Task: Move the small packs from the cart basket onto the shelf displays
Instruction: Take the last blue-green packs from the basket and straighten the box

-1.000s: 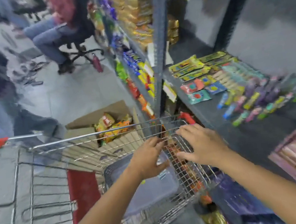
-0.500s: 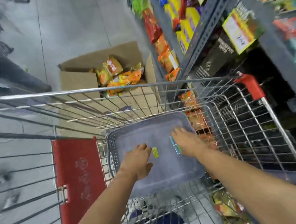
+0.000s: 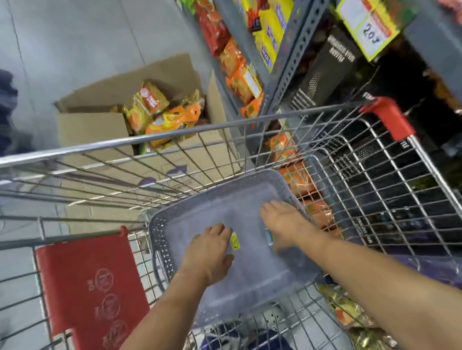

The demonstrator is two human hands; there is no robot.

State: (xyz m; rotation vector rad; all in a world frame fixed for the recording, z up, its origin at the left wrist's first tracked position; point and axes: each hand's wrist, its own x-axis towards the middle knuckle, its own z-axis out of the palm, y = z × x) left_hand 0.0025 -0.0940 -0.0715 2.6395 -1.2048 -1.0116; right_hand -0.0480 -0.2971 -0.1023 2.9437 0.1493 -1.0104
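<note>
A grey plastic basket (image 3: 169,250) sits inside the wire cart (image 3: 372,185). Both my arms reach down into it. My left hand (image 3: 209,255) hovers palm down with curled fingers, and a small yellow pack (image 3: 234,241) lies right at its fingertips; whether the fingers grip it is unclear. My right hand (image 3: 287,223) lies flat on the basket floor, fingers stretched forward. A small blue pack (image 3: 269,236) shows at its thumb edge, partly hidden. The shelf rack (image 3: 301,27) with snack packs rises at the upper right.
An open cardboard box (image 3: 91,128) of orange and yellow packets stands on the floor beyond the cart. The cart's red child-seat flap (image 3: 91,287) hangs at the left. Orange packets (image 3: 314,211) press against the cart's right side. A price tag (image 3: 370,18) hangs from the shelf.
My view swung from the shelf down into the cart. Both hands dropped from the cart rim into the grey basket; over the last half second they have stayed near the two small packs.
</note>
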